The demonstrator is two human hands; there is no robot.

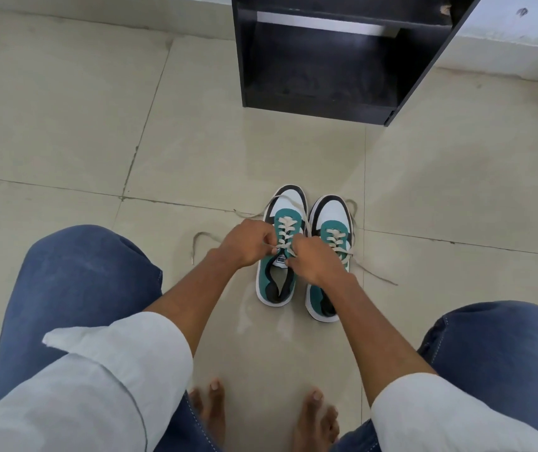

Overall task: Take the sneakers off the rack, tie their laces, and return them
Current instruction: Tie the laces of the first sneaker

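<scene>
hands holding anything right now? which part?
Both hands, left and right, pinch the laces of the left-side sneaker, near the top eyelets by the tongue. The other sneaker is untouched.

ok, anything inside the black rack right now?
The black rack shows bare dark shelves, nothing on the parts in view. Its upper section runs out of frame, so that cannot be checked. Both sneakers stand on the floor in front of it.
</scene>
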